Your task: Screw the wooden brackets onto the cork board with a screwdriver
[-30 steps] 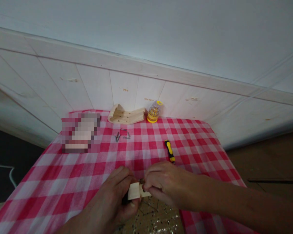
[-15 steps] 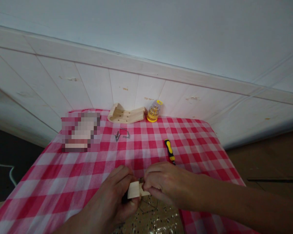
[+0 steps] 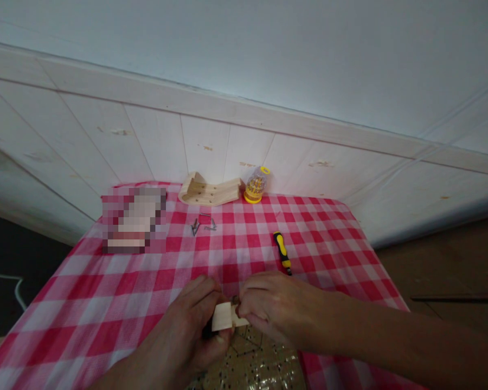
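Note:
At the near edge of the table, my left hand [image 3: 199, 319] is closed around a small pale wooden piece [image 3: 222, 317], whose flat face shows between thumb and fingers. A dark part sits behind it by the palm. My right hand [image 3: 268, 303] is pinched at the right end of the wood, and its knuckles hide whatever lies between the fingertips. Just beyond the right hand, a black and yellow screwdriver [image 3: 282, 252] lies on the checked cloth.
A curved wooden part with holes [image 3: 211, 195] and a clear yellow-based bit case [image 3: 254, 189] stand against the white wall. Several screws [image 3: 203, 223] lie in front. A blurred-out object [image 3: 134, 222] is at left. Beneath my hands is a shiny speckled brown surface [image 3: 264, 363].
Almost nothing differs. Both hands keep their hold at the wooden piece, with only a very slight shift of the view.

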Demonstrator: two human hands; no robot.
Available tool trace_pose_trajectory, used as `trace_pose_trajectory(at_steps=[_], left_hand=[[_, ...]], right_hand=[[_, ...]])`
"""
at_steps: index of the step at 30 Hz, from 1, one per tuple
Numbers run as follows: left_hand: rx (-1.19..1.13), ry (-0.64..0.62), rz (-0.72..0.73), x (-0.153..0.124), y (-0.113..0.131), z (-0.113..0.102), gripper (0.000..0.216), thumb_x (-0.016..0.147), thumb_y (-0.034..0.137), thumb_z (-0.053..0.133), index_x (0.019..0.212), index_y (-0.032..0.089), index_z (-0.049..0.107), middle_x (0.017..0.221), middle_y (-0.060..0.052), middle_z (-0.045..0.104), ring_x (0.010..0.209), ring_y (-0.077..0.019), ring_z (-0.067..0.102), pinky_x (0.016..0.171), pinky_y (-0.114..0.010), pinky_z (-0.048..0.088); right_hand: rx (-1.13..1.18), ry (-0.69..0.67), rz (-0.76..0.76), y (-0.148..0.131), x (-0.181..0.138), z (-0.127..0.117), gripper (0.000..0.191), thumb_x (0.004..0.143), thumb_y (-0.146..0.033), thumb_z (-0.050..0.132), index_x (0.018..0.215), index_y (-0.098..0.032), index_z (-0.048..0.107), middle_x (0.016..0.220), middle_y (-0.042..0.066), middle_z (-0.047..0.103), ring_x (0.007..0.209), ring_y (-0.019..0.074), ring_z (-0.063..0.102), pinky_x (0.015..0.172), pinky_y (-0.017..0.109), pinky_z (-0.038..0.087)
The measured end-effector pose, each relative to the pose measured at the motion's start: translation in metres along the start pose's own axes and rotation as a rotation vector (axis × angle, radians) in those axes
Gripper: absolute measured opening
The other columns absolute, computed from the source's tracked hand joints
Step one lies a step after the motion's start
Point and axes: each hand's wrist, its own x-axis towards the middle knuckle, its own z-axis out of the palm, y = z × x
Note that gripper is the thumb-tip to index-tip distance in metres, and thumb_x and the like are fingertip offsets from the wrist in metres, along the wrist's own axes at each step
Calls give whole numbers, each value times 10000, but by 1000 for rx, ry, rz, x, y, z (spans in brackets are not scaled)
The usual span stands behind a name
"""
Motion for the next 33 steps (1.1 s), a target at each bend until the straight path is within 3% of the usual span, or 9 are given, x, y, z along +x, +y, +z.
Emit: trace_pose_trajectory(at_steps=[23,33], left_hand=[[43,-59,-27,2,3,-2,135,832,78,586,805,204,546,770,-1,571,722,-168,550,610,-282,396],[36,-134,-66,-1,-2,-4,70,847,127,595,863,194,584,830,-23,601,772,-180,570,645,-293,450]], right_hand=[[-264,52,-132,-2,-2,4,212,1027,-134,506,873,-125,652,833,47,662,763,173,573,669,302,484],[-283,38,-160,-8,3,-4,83,952,-92,627,875,-89,657,838,55,681,742,174,567,653,307,479]])
